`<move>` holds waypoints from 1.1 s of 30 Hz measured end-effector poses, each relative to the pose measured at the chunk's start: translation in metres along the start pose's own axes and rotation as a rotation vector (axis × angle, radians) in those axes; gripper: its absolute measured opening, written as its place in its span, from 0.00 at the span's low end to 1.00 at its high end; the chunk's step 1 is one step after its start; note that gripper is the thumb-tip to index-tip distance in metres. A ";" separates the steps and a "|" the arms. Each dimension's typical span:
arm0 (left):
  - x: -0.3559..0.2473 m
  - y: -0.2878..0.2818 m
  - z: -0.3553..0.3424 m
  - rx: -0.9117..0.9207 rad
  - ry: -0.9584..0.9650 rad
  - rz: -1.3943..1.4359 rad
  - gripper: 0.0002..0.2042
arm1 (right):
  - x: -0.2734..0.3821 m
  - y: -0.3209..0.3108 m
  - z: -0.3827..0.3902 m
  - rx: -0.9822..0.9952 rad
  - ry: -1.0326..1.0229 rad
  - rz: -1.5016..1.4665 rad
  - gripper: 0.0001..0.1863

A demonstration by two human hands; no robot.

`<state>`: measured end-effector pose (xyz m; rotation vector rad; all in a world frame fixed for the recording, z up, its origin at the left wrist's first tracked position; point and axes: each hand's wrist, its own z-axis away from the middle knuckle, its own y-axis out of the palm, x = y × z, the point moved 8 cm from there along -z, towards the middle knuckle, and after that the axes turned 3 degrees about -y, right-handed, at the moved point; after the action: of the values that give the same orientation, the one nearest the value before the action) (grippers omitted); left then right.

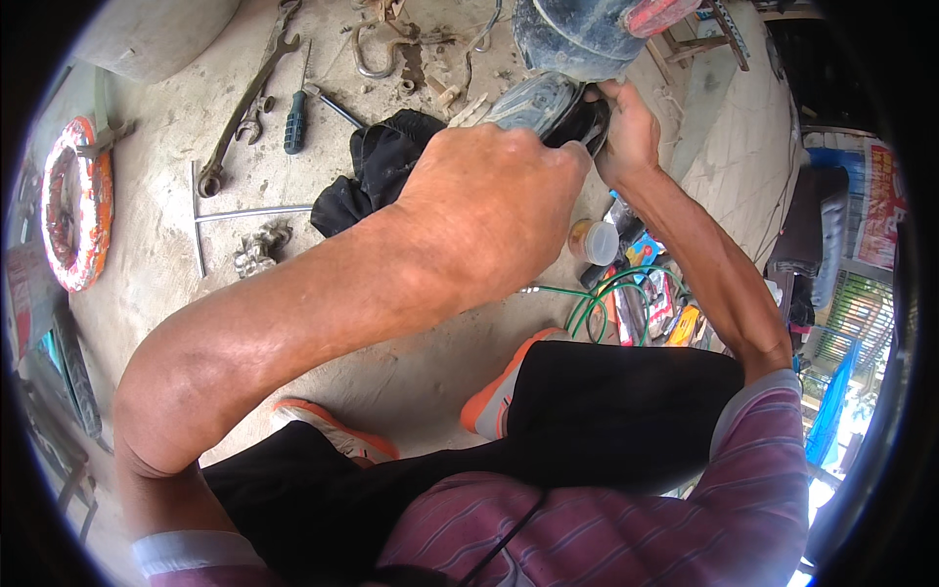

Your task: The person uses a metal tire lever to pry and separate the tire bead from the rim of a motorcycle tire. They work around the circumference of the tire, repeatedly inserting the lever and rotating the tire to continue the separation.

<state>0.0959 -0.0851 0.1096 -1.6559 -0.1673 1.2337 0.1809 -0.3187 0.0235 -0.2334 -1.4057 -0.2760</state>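
Observation:
My left hand [494, 201] is closed in a fist in the middle of the view, its back toward me. What it grips is hidden under the fingers. My right hand [629, 132] curls its thumb and fingers round the edge of a black, hollow-looking part [579, 122]. A scuffed grey-blue curved piece [536, 103] joins that part on its left. Just beyond both hands stands a worn dark blue rounded body [567, 39] with a red piece [660, 15] at its side. A black cloth [386, 161] lies bunched left of my left hand.
On the concrete floor at left lie a large wrench [246, 108], a screwdriver [295, 122] and a T-handled rod [249, 212]. A lidded jar [594, 242], a green hose [597, 298] and several packets sit below my right forearm. An orange-and-white wrapped ring [76, 205] stands far left.

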 end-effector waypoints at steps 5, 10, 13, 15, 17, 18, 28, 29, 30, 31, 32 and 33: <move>0.002 -0.004 -0.015 -0.038 0.015 -0.043 0.16 | -0.003 0.005 -0.008 0.121 0.001 -0.043 0.17; 0.016 -0.003 0.024 -0.058 0.058 -0.111 0.23 | 0.013 0.022 0.003 0.233 -0.060 -0.015 0.20; 0.026 -0.011 0.041 -0.145 0.132 -0.056 0.24 | 0.013 0.019 -0.001 0.289 -0.164 0.186 0.23; 0.038 -0.007 0.053 -0.168 0.149 -0.022 0.26 | 0.029 0.018 0.003 0.267 -0.333 0.471 0.25; 0.049 -0.003 0.069 -0.167 0.145 0.031 0.26 | 0.042 0.020 0.016 0.207 -0.442 0.711 0.27; 0.053 0.001 0.076 -0.184 0.167 0.018 0.27 | 0.049 0.015 0.025 0.151 -0.466 0.818 0.29; 0.090 0.033 0.109 -0.167 0.196 0.102 0.28 | 0.024 0.000 0.085 0.348 0.185 0.768 0.28; 0.093 0.033 0.109 -0.160 0.200 0.090 0.27 | 0.014 0.010 0.099 0.393 0.239 0.735 0.28; 0.095 0.033 0.108 -0.153 0.205 0.079 0.27 | 0.004 0.022 0.114 0.438 0.294 0.701 0.29; 0.096 0.034 0.107 -0.147 0.219 0.073 0.27 | -0.003 0.030 0.126 0.472 0.349 0.673 0.29; 0.097 0.034 0.108 -0.144 0.209 0.070 0.27 | -0.006 0.040 0.131 0.479 0.335 0.695 0.30; 0.099 0.035 0.110 -0.141 0.198 0.066 0.27 | -0.009 0.049 0.136 0.486 0.322 0.716 0.31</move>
<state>0.0418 0.0283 0.0246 -1.9087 -0.0792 1.1194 0.0683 -0.2283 0.0354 -0.2590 -0.9560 0.5915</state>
